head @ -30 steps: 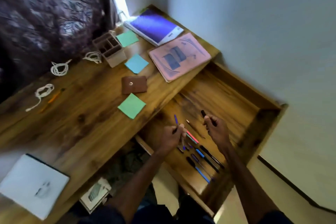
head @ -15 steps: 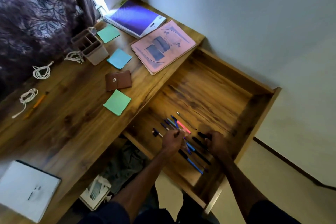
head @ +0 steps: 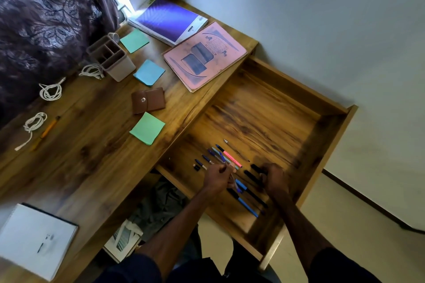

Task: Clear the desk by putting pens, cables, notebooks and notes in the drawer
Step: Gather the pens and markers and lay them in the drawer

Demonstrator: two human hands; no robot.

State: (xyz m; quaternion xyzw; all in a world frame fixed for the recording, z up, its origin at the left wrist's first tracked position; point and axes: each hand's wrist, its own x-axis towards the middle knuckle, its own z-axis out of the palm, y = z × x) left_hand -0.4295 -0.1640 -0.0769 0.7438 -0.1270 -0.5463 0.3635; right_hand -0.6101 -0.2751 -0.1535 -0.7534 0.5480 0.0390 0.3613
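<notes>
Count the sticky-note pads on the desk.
3: the far green pad beside the purple notebook, the blue pad by the pen holder, the near green pad by the brown wallet. Others may be hidden.

One wide-angle view, worn on the head, looks steeply down and forward from close above. It is rolled, so the table (head: pixel 92 167) runs diagonally at left, the open drawer (head: pixel 331 135) sits centre and both forearms (head: pixel 179 220) enter from the bottom edge.
</notes>
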